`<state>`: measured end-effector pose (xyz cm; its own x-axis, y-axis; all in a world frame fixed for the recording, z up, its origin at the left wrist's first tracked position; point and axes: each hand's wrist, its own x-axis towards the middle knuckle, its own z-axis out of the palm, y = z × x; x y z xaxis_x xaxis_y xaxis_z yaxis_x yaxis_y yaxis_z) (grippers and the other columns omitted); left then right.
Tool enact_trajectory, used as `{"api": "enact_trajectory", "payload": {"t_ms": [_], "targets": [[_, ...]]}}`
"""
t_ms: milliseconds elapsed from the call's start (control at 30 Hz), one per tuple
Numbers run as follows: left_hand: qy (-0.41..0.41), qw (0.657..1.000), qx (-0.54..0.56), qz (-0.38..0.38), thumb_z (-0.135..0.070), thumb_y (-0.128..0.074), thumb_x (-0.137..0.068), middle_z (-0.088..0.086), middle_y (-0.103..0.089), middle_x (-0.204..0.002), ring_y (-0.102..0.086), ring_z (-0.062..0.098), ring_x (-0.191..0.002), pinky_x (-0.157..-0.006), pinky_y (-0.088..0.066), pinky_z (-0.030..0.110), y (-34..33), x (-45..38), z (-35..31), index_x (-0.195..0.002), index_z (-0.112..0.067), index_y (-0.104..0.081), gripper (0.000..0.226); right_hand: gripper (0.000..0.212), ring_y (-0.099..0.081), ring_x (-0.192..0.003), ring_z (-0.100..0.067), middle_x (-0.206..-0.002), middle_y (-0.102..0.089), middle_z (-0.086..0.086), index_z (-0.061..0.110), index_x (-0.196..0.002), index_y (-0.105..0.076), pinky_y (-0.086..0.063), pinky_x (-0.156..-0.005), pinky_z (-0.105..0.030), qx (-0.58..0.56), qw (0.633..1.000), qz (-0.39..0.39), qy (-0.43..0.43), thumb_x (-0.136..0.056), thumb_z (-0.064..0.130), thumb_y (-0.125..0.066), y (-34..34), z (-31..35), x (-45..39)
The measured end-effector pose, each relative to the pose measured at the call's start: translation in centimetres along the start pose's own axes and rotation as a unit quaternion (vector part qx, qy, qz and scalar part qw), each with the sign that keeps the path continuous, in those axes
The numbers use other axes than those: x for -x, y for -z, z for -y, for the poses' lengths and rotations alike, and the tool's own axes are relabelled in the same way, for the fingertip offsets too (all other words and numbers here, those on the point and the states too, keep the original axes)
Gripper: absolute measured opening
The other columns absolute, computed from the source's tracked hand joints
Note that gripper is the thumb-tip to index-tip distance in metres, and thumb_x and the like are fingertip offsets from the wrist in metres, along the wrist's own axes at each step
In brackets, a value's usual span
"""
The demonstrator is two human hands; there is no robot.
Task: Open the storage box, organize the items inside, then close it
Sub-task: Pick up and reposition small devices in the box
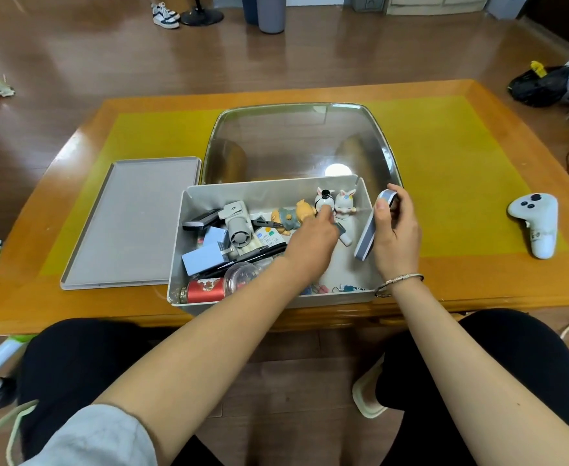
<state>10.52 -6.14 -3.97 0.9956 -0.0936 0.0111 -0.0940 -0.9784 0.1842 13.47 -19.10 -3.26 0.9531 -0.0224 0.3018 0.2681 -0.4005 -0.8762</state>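
The grey storage box [189, 196] stands open at the table's near edge, crowded with small items. Its flat grey lid [135, 223] lies on the table to the left. My left hand [313, 240] reaches into the box, fingertips touching a white figurine with a black top [323, 198]. Beside that stand a white bunny figurine [343, 203] and a lying orange doll [290, 216]. My right hand [397, 237] grips a slim grey-and-white device [369, 237], held on edge at the box's right wall. A small grey fan [237, 227], blue adapter [205, 250], black pens [259, 252] and red can [205, 290] fill the left half.
A clear domed cover [296, 142] stands behind the box on the yellow mat [444, 169]. A white game controller [535, 223] lies at the table's right. The wooden table edge [74, 317] runs just past my knees. Shoes, a fan base and bins stand on the far floor.
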Motion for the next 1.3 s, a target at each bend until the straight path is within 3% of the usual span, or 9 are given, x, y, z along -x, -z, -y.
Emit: {"api": "enact_trajectory", "payload": {"t_ms": [167, 300, 433, 533, 633, 767, 933, 1100, 1300], "targets": [[0.194, 0.946, 0.224, -0.133, 0.004, -0.039, -0.086, 0.015, -0.055, -0.103, -0.051, 0.035, -0.086, -0.066, -0.038, 0.041, 3.4, 0.1, 4.3, -0.099, -0.009, -0.043, 0.019, 0.052, -0.054, -0.102, -0.020, -0.114, -0.059, -0.011, 0.008, -0.125, -0.050, -0.041, -0.080, -0.025, -0.002, 1.000, 0.004, -0.001, -0.088, 0.044, -0.039, 0.0, 0.0, 0.1], [0.260, 0.962, -0.004, -0.080, 0.005, -0.050, -0.088, 0.018, -0.039, -0.121, -0.047, 0.036, -0.092, -0.072, -0.038, 0.041, 5.0, 1.6, 9.1, -0.104, 0.006, -0.056, 0.017, 0.053, -0.054, -0.099, -0.019, -0.112, -0.059, -0.011, 0.009, -0.126, -0.050, -0.038, -0.077, -0.023, -0.004, 1.000, 0.006, -0.001, -0.088, 0.044, -0.039, -0.1, 0.0, 0.1], [0.334, 0.935, -0.119, 0.028, -0.016, -0.053, -0.088, 0.016, -0.041, -0.128, -0.035, 0.040, -0.121, -0.098, -0.032, 0.046, 5.3, 2.7, 9.7, -0.117, -0.005, -0.057, 0.032, 0.053, -0.054, -0.095, -0.018, -0.109, -0.060, -0.012, 0.009, -0.125, -0.050, -0.037, -0.073, -0.020, -0.013, 1.000, 0.003, 0.002, -0.088, 0.046, -0.039, -0.2, -0.2, 0.0], [0.300, 0.947, -0.116, -0.018, -0.031, -0.054, -0.088, 0.014, -0.042, -0.132, -0.034, 0.037, -0.124, -0.101, -0.029, 0.047, 4.9, 2.4, 8.3, -0.124, -0.009, -0.052, 0.042, 0.066, -0.055, -0.096, -0.020, -0.109, -0.060, -0.012, 0.010, -0.125, -0.050, -0.038, -0.074, -0.022, -0.021, 1.000, 0.001, 0.003, -0.083, 0.058, -0.035, -0.1, -0.2, 0.0], [0.172, 0.980, -0.084, -0.059, -0.031, -0.054, -0.088, 0.013, -0.044, -0.129, -0.039, 0.033, -0.117, -0.093, -0.033, 0.041, 4.1, 1.2, 6.0, -0.122, -0.009, -0.051, 0.040, 0.069, -0.054, -0.096, -0.019, -0.110, -0.060, -0.012, 0.010, -0.125, -0.050, -0.038, -0.074, -0.021, -0.022, 1.000, 0.000, 0.003, -0.081, 0.060, -0.033, -0.1, -0.2, 0.0], [0.022, 0.999, -0.019, -0.034, -0.023, -0.048, -0.091, 0.008, -0.045, -0.132, -0.039, 0.029, -0.117, -0.093, -0.033, 0.038, 2.6, 0.1, 3.9, -0.121, -0.012, -0.052, 0.032, 0.057, -0.055, -0.099, -0.020, -0.112, -0.060, -0.012, 0.009, -0.125, -0.050, -0.040, -0.078, -0.024, -0.014, 1.000, -0.002, 0.001, -0.087, 0.049, -0.039, -0.1, -0.3, -0.1], [-0.090, 0.994, 0.025, 0.056, -0.029, -0.037, -0.098, 0.005, -0.046, -0.135, -0.038, 0.024, -0.125, -0.100, -0.031, 0.039, 0.4, -0.9, 1.7, -0.127, -0.015, -0.054, 0.036, 0.058, -0.050, -0.079, -0.006, -0.098, -0.057, -0.004, 0.008, -0.123, -0.052, -0.035, -0.064, -0.007, -0.023, 1.000, -0.015, 0.003, -0.087, 0.051, -0.037, -0.1, -0.2, -0.1], [-0.097, 0.980, -0.073, 0.156, -0.034, -0.027, -0.101, 0.008, -0.028, -0.152, -0.021, 0.026, -0.140, -0.112, -0.020, 0.054, -1.0, -2.1, 0.7, -0.138, -0.016, -0.045, 0.045, 0.057, -0.052, -0.091, -0.012, -0.110, -0.059, -0.005, 0.008, -0.125, -0.051, -0.035, -0.069, -0.007, -0.012, 1.000, -0.016, 0.002, -0.087, 0.049, -0.037, -0.1, -0.5, -0.2], [-0.040, 0.981, -0.097, 0.161, -0.040, -0.030, -0.100, 0.011, -0.020, -0.150, -0.022, 0.033, -0.136, -0.105, -0.029, 0.051, -1.8, -2.3, 0.1, -0.144, -0.014, -0.030, 0.052, 0.050, -0.052, -0.089, -0.014, -0.110, -0.060, -0.011, 0.008, -0.124, -0.051, -0.035, -0.067, -0.003, -0.010, 1.000, -0.013, -0.006, -0.089, 0.040, -0.040, -0.2, -0.6, -0.2]]}}
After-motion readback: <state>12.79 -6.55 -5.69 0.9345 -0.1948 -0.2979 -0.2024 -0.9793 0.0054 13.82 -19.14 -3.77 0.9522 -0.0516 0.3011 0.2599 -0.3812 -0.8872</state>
